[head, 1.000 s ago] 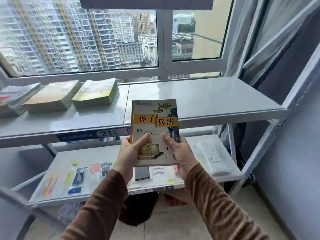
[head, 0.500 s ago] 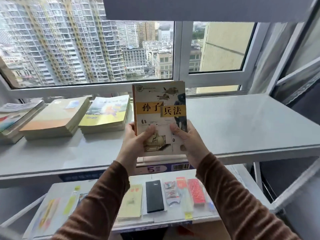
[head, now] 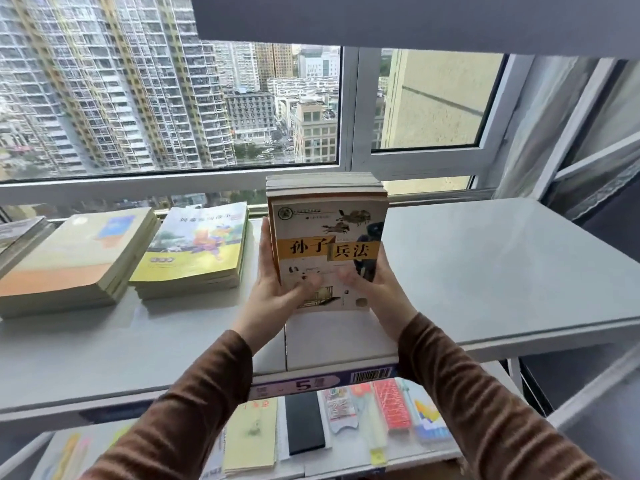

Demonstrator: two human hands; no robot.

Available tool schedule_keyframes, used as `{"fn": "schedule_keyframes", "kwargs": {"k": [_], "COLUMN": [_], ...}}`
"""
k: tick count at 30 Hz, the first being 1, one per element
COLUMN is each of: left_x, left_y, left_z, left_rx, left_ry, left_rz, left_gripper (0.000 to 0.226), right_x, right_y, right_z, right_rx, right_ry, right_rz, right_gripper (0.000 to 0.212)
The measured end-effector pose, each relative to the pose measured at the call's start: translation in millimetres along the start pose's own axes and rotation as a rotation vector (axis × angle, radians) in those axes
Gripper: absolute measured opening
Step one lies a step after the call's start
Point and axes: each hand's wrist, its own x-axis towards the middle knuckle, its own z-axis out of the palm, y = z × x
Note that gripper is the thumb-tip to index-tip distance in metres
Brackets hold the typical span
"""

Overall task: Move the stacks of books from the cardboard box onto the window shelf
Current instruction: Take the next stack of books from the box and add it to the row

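Observation:
A stack of books [head: 329, 233] with an orange title band on its white top cover is held above the grey window shelf [head: 485, 271]. My left hand [head: 273, 289] grips its left side and near edge. My right hand [head: 377, 289] grips its right near corner, thumb on the cover. The stack tilts up toward me, over the shelf's middle. Two other stacks lie flat on the shelf at the left: one with a yellow-green cover [head: 197, 251] and one with a cream and orange cover [head: 72, 261]. The cardboard box is out of view.
Another book pile [head: 17, 237] shows at the far left edge of the shelf. A lower shelf [head: 346, 455] holds bookmarks, a black case and small packets. The window frame [head: 349, 133] stands right behind the shelf. A dark panel [head: 415, 19] hangs overhead.
Both hands have carried the stack up and forward, from below the shelf edge to over the shelf surface. The view has risen, and the stack's top edges now show.

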Motion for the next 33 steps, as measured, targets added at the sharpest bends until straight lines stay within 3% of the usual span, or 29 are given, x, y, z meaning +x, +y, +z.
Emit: {"fn": "schedule_keyframes", "kwargs": {"k": [5,9,11,15,18,24,28,33], "left_x": [-0.5,0.3,-0.4,8.5,30.5,62.3,65.8,70.9], "left_y": [-8.1,-6.1,-6.0,1.2,10.7,15.4,10.9,7.2], "left_z": [-2.3,-15.6,-15.4,-13.5,-21.2,-22.5,-28.5,-34.7], "left_rx": [0.034,0.273,0.209,0.032,-0.025,0.082,-0.114,-0.144], "left_ry": [0.006,-0.095,-0.111,-0.084,-0.051,0.124,0.223,0.271], "left_rz": [-0.035,-0.034,-0.045,-0.09,-0.2,-0.605,-0.604,-0.574], "left_gripper": [0.095,0.101,0.097,0.085,0.061,0.038,0.031,0.063], "right_x": [3.9,6.0,9.3,24.6,43.3,82.6,97.9,109.9], "right_y": [4.6,3.3,3.5,-2.6,-7.7,-15.6,-11.0,-10.1], "right_z": [5.4,-25.3,-36.7,-37.8,-25.4,0.1,7.6,13.2], "right_rx": [0.024,-0.141,-0.16,-0.153,-0.011,0.186,0.213,0.199], "right_ry": [0.061,-0.155,-0.214,-0.171,-0.118,-0.019,0.01,0.005], "right_rz": [0.011,0.099,0.117,0.112,0.256,0.584,0.646,0.672], "right_gripper": [0.07,0.068,0.068,0.063,0.064,0.017,0.007,0.01]}}
